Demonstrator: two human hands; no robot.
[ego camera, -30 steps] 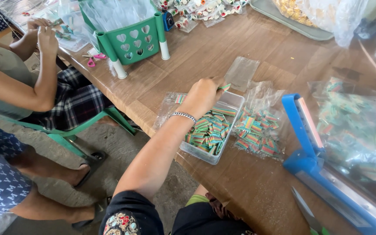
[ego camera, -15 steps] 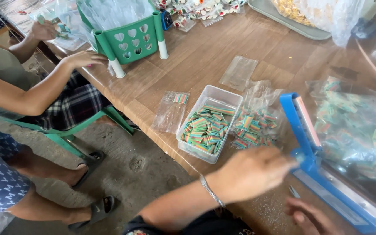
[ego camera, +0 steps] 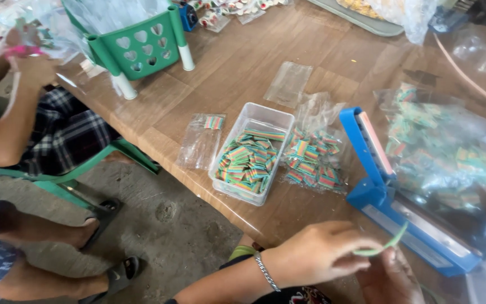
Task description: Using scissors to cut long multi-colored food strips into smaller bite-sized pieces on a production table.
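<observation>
My left hand [ego camera: 316, 254], with a silver bracelet on its wrist, is low at the table's near edge and pinches one end of a thin green elastic band [ego camera: 386, 246]. My right hand [ego camera: 390, 278] is just below and to the right of it, fingers at the band's other end. Both hands are in front of the blue heat sealer [ego camera: 386, 194]. A clear plastic tub [ego camera: 265, 119] of rainbow-striped candies sits to the left of the sealer. Beside the tub lies a small clear bag [ego camera: 199, 143] with one candy in its top.
An open bag of candies [ego camera: 311, 160] lies between tub and sealer, and a large full bag [ego camera: 445, 146] lies right of the sealer. An empty bag [ego camera: 288, 83] and a green basket [ego camera: 136, 42] are farther back. A seated person's arm [ego camera: 7, 112] is at the left.
My left hand left the tub and came back toward me to the sealer's near end. The right hand came into view, and a green band now stretches between them.
</observation>
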